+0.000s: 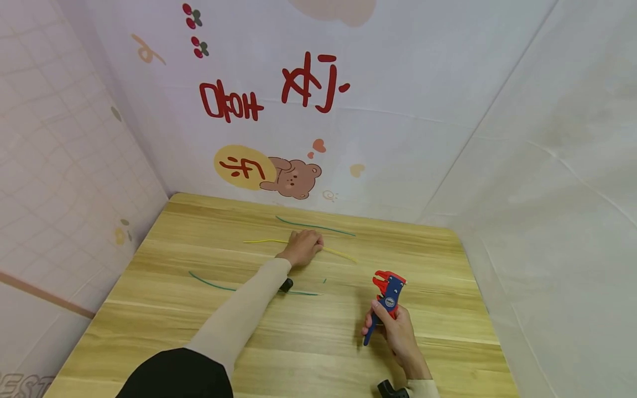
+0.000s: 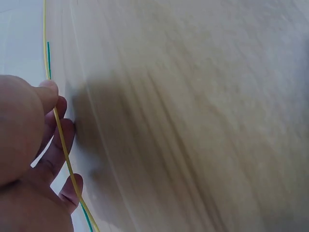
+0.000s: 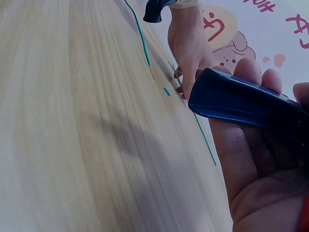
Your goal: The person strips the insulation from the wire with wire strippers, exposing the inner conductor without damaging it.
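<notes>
In the head view my left hand [image 1: 301,248] is over the back middle of the table. Its thumb and index finger pinch a thin yellow wire [image 2: 66,153], which runs along past the other fingers in the left wrist view. My right hand [image 1: 398,331] grips a blue and red wire stripper [image 1: 391,293] at the front right, its red jaws pointing away from me. One blue handle [image 3: 241,99] shows up close in the right wrist view. Behind the left hand lies a green wire [image 1: 318,226].
A second green wire [image 1: 211,283] lies nearer, partly hidden under the left sleeve; its right end shows bare metal. A short green offcut [image 1: 325,281] sits on the wooden table [image 1: 308,354] between the hands. A printed wall covering [image 1: 398,110] rises behind the table.
</notes>
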A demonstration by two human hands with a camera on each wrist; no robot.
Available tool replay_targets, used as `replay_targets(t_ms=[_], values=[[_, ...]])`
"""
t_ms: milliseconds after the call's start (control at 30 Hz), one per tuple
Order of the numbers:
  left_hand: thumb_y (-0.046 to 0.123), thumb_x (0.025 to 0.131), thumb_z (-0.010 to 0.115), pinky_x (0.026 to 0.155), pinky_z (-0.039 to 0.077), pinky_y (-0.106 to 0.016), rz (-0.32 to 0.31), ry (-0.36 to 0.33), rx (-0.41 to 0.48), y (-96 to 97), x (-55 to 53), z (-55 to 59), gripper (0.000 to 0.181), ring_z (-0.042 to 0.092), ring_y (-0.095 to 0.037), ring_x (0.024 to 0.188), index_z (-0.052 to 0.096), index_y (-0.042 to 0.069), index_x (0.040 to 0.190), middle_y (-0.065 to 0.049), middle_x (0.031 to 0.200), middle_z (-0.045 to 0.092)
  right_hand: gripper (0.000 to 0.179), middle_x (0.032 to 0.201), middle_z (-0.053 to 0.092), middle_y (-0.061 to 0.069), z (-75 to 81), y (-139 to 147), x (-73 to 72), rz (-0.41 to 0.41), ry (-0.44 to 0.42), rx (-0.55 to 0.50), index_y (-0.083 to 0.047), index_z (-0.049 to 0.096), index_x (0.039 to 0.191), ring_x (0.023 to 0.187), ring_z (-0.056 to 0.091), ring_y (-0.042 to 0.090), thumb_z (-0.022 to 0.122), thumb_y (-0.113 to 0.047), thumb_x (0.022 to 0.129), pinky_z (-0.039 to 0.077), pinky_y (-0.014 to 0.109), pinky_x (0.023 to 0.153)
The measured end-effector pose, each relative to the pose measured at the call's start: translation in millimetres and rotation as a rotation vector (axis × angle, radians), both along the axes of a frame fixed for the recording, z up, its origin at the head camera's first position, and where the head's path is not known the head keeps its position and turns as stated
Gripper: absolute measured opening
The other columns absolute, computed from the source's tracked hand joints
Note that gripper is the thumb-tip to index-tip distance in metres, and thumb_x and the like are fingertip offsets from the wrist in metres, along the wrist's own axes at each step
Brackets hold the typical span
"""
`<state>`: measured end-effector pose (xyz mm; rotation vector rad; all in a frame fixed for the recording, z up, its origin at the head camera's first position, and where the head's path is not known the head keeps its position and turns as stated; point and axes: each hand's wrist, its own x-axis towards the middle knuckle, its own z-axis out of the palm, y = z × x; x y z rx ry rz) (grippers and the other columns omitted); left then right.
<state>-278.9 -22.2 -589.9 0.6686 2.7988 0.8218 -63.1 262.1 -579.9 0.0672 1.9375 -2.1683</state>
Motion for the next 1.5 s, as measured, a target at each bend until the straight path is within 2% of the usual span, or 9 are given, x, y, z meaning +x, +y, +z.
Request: replay_targets(t_ms=[200,367,500,700,867,1133,1500], values=[[0.02,0.116,0.065,0.102,0.043,-0.048,0.017,0.005,0.052,-5.2,1.8,4.7,0.013,0.063,-0.018,0.099,0.073,0.017,0.107,0.002,0.105,0.073,0.034,0.079,0.073,0.0,-0.4,0.2,-0.3,0.004,0.003,-0.003,0.003,0.06,0.108,0.07,0.079,0.017,0.056,-0.028,0.121,0.071,0.041,0.076],[0.016,0.117,0.061,0.101,0.048,-0.046,0.015,0.029,0.098,-9.5,5.3,10.2,0.012,0.06,-0.019,0.098,0.071,0.015,0.111,-0.001,0.107,0.07,0.037,0.079,0.073,0.0,-0.1,0.0,-0.4,0.01,0.01,-0.006,0.007,0.058,0.11,0.07,0.08,0.017,0.055,-0.028,0.121,0.071,0.041,0.076],[0.014,0.118,0.06,0.097,0.052,-0.042,-0.003,0.039,0.134,-12.4,7.5,15.6,0.011,0.059,-0.019,0.098,0.069,0.012,0.113,-0.004,0.107,0.067,0.036,0.08,0.073,0.0,1.2,0.4,-0.7,0.017,0.016,-0.013,0.005,0.059,0.108,0.071,0.08,0.017,0.055,-0.028,0.121,0.071,0.041,0.076],[0.014,0.118,0.061,0.093,0.053,-0.038,-0.032,0.014,0.211,-17.6,12.3,27.2,0.012,0.058,-0.019,0.097,0.07,0.008,0.114,-0.005,0.106,0.066,0.033,0.081,0.074,0.0,3.2,0.1,-0.3,0.035,0.03,-0.022,0.005,0.06,0.11,0.072,0.081,0.017,0.055,-0.026,0.121,0.071,0.041,0.077],[0.013,0.117,0.062,0.092,0.054,-0.036,-0.073,0.045,0.228,-21.7,15.4,33.1,0.011,0.059,-0.017,0.097,0.07,0.008,0.114,-0.006,0.107,0.068,0.034,0.08,0.074,0.0,4.4,-1.1,-0.3,0.036,0.035,-0.017,0.006,0.059,0.108,0.071,0.08,0.017,0.055,-0.026,0.121,0.071,0.042,0.076],[0.011,0.114,0.068,0.094,0.059,-0.036,-0.088,0.083,0.283,-28.9,23.9,45.8,0.007,0.066,-0.019,0.102,0.073,0.007,0.113,-0.008,0.111,0.072,0.032,0.08,0.074,0.001,5.7,-3.2,-1.1,0.018,0.011,0.003,-0.002,0.063,0.104,0.07,0.08,0.018,0.057,-0.029,0.121,0.071,0.043,0.076],[0.011,0.112,0.071,0.099,0.062,-0.04,-0.1,0.111,0.319,-40.2,37.8,60.0,0.007,0.07,-0.021,0.107,0.074,0.005,0.114,-0.008,0.113,0.074,0.034,0.08,0.074,0.0,7.1,-3.1,-1.3,0.029,0.016,-0.002,0.002,0.061,0.106,0.071,0.08,0.017,0.055,-0.028,0.122,0.071,0.043,0.077]])
